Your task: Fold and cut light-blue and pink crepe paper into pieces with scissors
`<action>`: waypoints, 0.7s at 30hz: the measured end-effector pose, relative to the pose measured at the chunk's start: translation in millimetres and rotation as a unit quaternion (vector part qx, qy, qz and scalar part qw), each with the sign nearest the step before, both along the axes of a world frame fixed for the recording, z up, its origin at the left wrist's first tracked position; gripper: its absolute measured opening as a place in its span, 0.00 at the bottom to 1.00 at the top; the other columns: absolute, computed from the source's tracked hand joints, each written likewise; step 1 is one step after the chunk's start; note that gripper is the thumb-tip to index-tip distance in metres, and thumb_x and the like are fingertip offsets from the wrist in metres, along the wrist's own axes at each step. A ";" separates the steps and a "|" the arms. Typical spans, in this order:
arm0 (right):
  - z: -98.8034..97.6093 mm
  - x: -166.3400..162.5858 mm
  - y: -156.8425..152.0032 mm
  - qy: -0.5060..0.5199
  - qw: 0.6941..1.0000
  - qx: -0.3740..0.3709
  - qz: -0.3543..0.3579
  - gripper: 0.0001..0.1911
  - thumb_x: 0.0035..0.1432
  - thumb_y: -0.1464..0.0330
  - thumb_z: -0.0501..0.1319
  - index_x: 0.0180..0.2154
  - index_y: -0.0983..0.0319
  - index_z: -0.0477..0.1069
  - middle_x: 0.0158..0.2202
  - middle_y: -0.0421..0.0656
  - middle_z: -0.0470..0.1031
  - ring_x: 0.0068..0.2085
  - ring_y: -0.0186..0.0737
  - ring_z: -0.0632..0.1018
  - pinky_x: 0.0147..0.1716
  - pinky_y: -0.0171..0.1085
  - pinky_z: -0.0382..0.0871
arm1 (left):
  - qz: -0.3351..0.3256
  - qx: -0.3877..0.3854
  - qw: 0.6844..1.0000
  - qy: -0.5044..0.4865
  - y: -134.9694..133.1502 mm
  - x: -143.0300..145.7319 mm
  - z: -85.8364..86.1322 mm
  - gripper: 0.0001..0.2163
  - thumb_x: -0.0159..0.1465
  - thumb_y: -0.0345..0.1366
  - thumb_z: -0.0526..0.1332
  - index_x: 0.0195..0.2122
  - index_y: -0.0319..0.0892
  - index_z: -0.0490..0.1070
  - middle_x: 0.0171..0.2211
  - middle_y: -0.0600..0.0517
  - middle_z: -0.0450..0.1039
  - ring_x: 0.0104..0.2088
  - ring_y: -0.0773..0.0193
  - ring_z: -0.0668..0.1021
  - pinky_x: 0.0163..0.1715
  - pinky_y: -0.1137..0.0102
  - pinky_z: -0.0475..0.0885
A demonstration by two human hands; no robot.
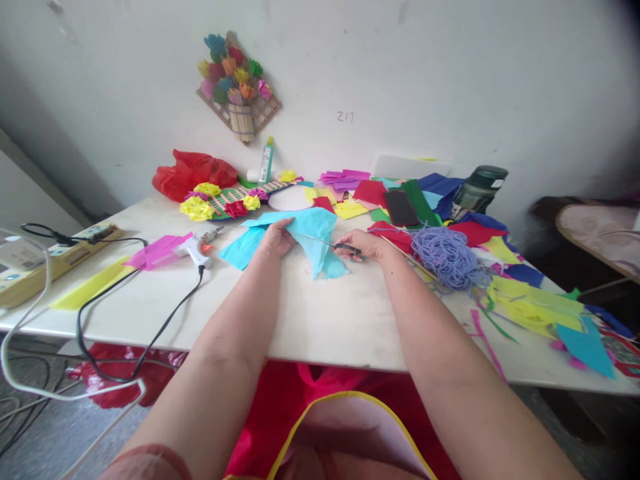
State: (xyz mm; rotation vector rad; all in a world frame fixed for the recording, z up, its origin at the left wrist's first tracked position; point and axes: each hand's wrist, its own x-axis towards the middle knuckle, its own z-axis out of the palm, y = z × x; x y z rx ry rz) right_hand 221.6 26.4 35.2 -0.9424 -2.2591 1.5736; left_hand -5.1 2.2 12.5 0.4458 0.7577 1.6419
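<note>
My left hand (278,239) is closed on the edge of a light blue sheet of crepe paper (320,230), thumb on top. In my right hand (361,247) is a pair of scissors (325,241), fingers wrapped round the dark handles. The scissor blades point left and lie across the paper, between my two hands. From under my left hand a deeper blue part of the paper (243,248) spreads to the left. The paper's lower right corner hangs down close to the tabletop.
Left of the hands lie a white glue gun (196,249) with a black cord and a power strip (60,257). Behind is a flower-decorated piece (235,200). To the right are lilac yarn (444,257), a phone (401,208), a dark bottle (480,190) and coloured paper scraps (530,303).
</note>
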 end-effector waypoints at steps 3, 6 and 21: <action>1.9 0.2 -1.9 0.005 1.000 -0.002 -0.001 0.09 0.46 0.67 0.63 0.23 0.66 0.65 0.13 0.33 0.61 0.12 0.23 0.58 0.11 0.27 0.50 | -0.004 0.003 1.000 -0.003 0.4 -0.2 -0.3 0.05 0.51 0.23 0.57 0.29 0.36 0.67 0.22 0.50 0.73 0.22 0.65 0.76 0.31 0.68 0.75; 3.9 0.1 -4.2 0.008 1.000 -0.005 0.013 0.12 0.49 0.66 0.61 0.21 0.65 0.63 0.14 0.35 0.63 0.12 0.23 0.60 0.10 0.27 0.51 | -0.006 0.008 1.000 -0.011 -0.3 0.8 0.6 0.05 0.52 0.23 0.57 0.30 0.36 0.67 0.23 0.50 0.74 0.24 0.64 0.77 0.32 0.67 0.75; -2.8 -3.4 0.0 0.007 0.999 -0.013 0.028 0.14 0.49 0.62 0.61 0.23 0.65 0.62 0.15 0.36 0.66 0.11 0.24 0.62 0.08 0.26 0.52 | -0.004 0.002 1.000 -0.003 -1.3 2.6 1.4 0.06 0.51 0.24 0.58 0.30 0.36 0.68 0.23 0.50 0.73 0.23 0.65 0.76 0.32 0.68 0.75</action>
